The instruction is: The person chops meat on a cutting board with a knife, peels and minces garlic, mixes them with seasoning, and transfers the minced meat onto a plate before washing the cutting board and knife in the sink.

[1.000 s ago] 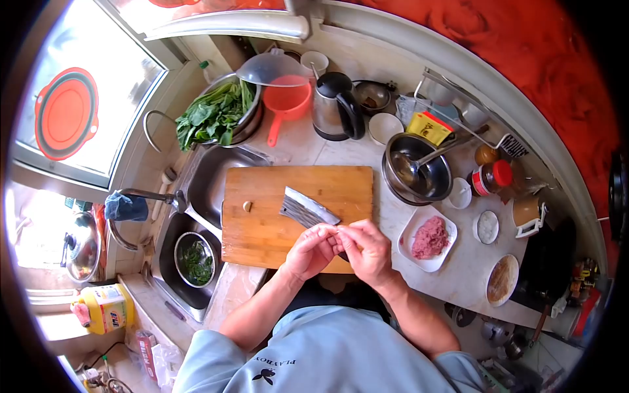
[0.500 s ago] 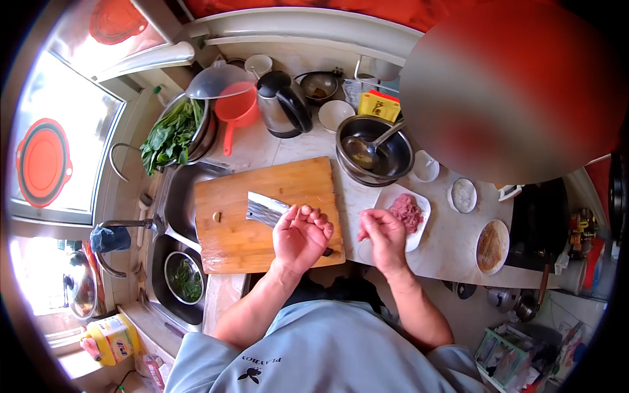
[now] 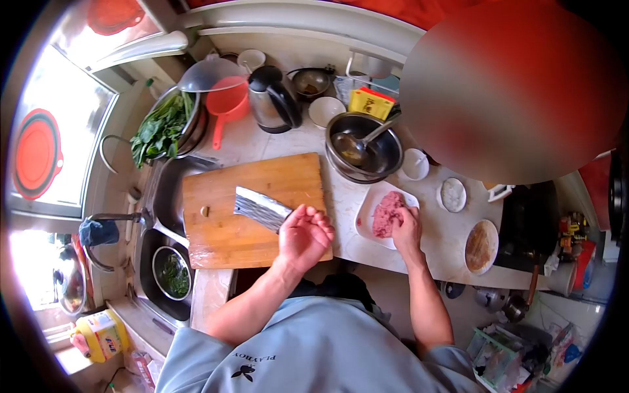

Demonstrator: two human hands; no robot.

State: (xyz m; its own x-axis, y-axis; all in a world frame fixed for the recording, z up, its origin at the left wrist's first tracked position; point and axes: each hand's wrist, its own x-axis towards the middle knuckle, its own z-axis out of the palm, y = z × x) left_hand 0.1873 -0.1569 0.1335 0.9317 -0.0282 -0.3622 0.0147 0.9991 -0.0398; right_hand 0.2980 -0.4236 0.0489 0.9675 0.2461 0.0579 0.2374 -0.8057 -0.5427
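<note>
Palm up, my left hand (image 3: 305, 237) hovers over the right front part of the wooden cutting board (image 3: 216, 242); its fingers are loosely curled and nothing shows in the palm. A cleaver (image 3: 261, 208) lies on the board, its handle mostly hidden behind that hand. A small pale piece, like a garlic clove (image 3: 205, 211), sits at the board's left. My right hand (image 3: 407, 230) reaches into the white square dish (image 3: 367, 230), its fingers pinched on the pink minced meat (image 3: 386, 213).
Behind the dish stands a steel pot (image 3: 363, 147) with a ladle. A kettle (image 3: 274, 101), red strainer (image 3: 227, 105) and leafy greens (image 3: 164, 128) are at the back left. The sink (image 3: 171, 190) holds a bowl of chopped greens (image 3: 171, 274). A blurred round object (image 3: 511, 92) covers the upper right.
My hands were together over the board, then parted. My right hand has moved right into the meat dish and closed on the mince, while my left stays palm up. The view has shifted right.
</note>
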